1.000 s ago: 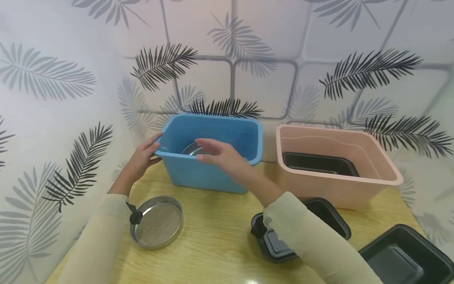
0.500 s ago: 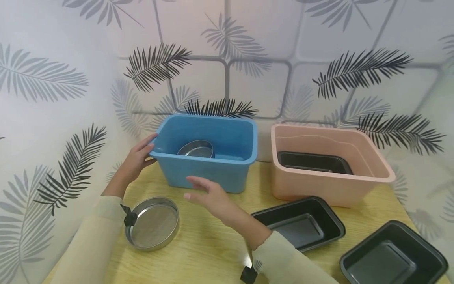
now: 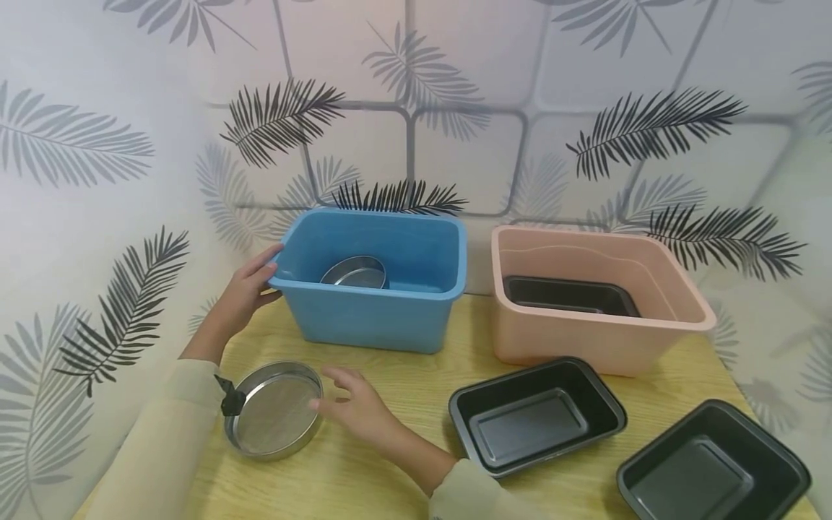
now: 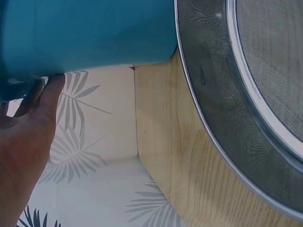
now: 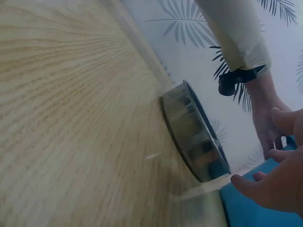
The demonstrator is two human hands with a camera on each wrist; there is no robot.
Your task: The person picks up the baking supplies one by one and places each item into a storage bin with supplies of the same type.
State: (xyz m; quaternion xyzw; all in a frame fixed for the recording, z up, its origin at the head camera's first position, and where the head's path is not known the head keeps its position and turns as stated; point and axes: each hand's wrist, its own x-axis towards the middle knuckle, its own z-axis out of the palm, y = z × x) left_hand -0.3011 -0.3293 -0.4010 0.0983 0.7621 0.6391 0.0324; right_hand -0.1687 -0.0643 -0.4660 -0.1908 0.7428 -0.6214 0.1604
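Observation:
At the left end of the blue plastic tub, my left hand grips the rim, fingers on top and thumb below. A round metal sieve lies on the table in front of the tub. My right hand is at the sieve's right side with fingers spread and bent; the right wrist view shows its fingertips by the metal wall with a small gap. Another round metal piece leans inside the tub, its lower part hidden by the front wall.
To the right stands a pink tub with a dark loaf pan inside. One black rectangular pan lies before it, and a second black pan is at the right front. A patterned wall closes the back.
My right hand has drawn back from above the blue tub and come down to the left, beside the sieve on the table. The left hand stays at the tub's rim.

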